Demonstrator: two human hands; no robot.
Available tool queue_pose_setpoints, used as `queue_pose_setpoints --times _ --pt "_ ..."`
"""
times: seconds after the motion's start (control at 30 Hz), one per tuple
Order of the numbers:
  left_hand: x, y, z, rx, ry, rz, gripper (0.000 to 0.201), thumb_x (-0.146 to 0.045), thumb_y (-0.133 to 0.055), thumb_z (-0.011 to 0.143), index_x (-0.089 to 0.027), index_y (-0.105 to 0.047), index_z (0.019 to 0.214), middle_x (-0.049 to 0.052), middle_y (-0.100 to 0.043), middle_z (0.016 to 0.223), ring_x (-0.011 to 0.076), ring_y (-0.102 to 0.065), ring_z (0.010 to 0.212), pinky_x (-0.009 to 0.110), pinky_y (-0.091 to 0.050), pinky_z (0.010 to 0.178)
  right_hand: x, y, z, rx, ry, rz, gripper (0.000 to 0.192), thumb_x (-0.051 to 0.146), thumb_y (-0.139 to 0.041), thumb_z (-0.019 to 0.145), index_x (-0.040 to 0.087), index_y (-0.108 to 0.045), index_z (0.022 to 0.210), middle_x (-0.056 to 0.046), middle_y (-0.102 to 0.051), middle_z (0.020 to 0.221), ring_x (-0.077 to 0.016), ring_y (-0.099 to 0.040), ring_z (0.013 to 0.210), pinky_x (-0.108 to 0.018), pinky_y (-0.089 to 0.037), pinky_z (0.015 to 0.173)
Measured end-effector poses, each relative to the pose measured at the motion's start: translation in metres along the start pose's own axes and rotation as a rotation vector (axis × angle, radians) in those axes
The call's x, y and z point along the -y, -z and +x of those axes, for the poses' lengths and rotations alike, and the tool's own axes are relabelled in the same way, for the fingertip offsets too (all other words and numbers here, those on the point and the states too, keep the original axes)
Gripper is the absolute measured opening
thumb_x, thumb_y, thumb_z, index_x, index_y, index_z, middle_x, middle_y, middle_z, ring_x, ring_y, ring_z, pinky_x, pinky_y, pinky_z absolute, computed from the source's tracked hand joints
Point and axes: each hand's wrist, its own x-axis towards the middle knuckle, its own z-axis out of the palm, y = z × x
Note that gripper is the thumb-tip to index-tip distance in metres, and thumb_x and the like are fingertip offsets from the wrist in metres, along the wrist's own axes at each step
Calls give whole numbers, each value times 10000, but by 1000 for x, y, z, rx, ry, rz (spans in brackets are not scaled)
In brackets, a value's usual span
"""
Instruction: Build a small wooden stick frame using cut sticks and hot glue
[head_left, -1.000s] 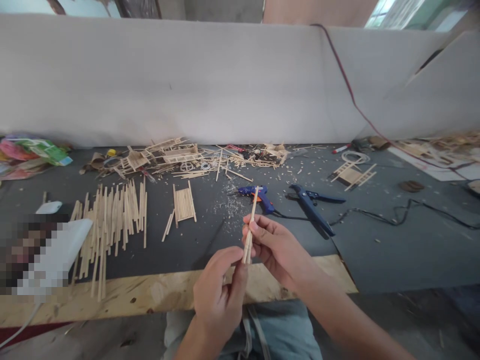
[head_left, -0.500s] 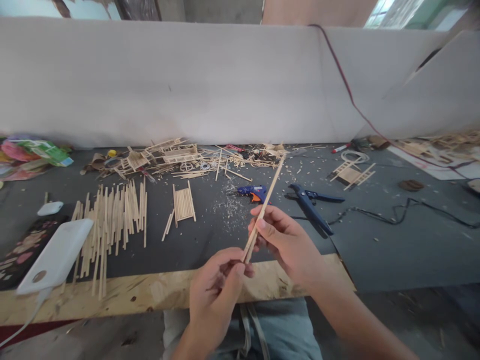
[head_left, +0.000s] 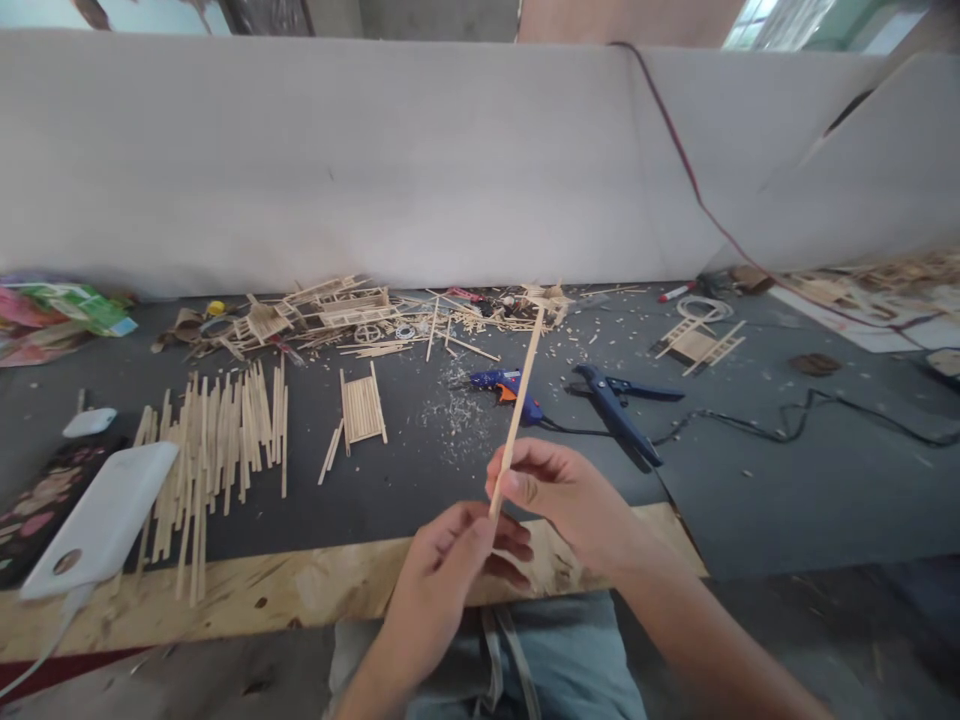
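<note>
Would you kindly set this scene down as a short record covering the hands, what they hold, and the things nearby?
Right hand: pinches a thin wooden stick
Left hand: at the stick's lower end; grip unclear
Stick tilt: upper end leans right
Beyond hands: blue glue gun, blue cutter to its right
Left side: loose sticks, slatted panel, white device

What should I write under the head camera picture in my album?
Right hand pinches a stick, left hand at its lower end, a blue glue gun lying beyond on the table.
</note>
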Motion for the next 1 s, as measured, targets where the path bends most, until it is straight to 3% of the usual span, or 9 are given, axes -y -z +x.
queue_pose_setpoints --times 0.07,0.13,0.27,0.4,0.57,0.67,0.8,1.0 --pt "1 0 0 109 88 -182 371 -440 -412 830 -110 -577 798 78 -620 675 166 -602 578 282 -496 480 -3 0 -1 122 -26 82 151 314 -653 711 183 -602 767 40 -531 561 -72 -474 471 -215 -389 474" --pt "3 1 0 152 162 -247 371 -469 -404 826 -126 -539 784 25 -558 546 120 -531 417 204 -401 343 -4 -1 -1 182 -22 102 139 304 -639 725 180 -593 769 46 -516 543 -73 -483 466 -224 -399 498" --pt "6 0 3 2 119 -96 342 -465 -434 820 -147 -473 700 -59 -409 457 27 -338 322 133 -223 320 -2 -5 0 76 29 -109 128 310 -599 753 185 -605 779 17 -562 688 -88 -532 580 -243 -423 599" --pt "7 1 3 -148 22 233 368 -485 -408 820 -152 -471 676 -46 -420 518 49 -366 416 158 -278 378 -5 -7 0 -70 -3 -327 140 299 -550 778 220 -619 870 11 -576 740 -111 -528 668 -241 -419 623" --pt "6 6 4 -147 -50 438 340 -429 -387 847 -154 -522 700 -25 -481 556 75 -433 490 180 -343 450 -6 -6 4 -88 -12 -362 143 322 -536 780 211 -622 807 2 -588 760 -129 -530 707 -255 -418 651" --pt "5 9 6 -146 -103 441 281 -386 -425 841 -155 -578 887 6 -560 662 103 -515 577 203 -418 529 -2 -3 10 -133 25 -294 162 352 -548 773 211 -620 802 9 -580 698 -127 -523 675 -253 -407 634" --pt "8 12 8 -143 -201 335 333 -318 -430 849 -196 -493 1152 66 -622 927 143 -591 774 269 -491 695 4 2 19 -195 46 -186 181 369 -578 751 201 -623 800 10 -553 666 -113 -490 621 -252 -398 604" --pt "8 16 9 -156 -274 327 300 -288 -422 859 -172 -552 1104 71 -649 923 146 -613 767 292 -515 711 12 2 23 -164 36 -153 192 369 -591 746 190 -627 804 15 -545 615 -104 -482 576 -258 -397 577"
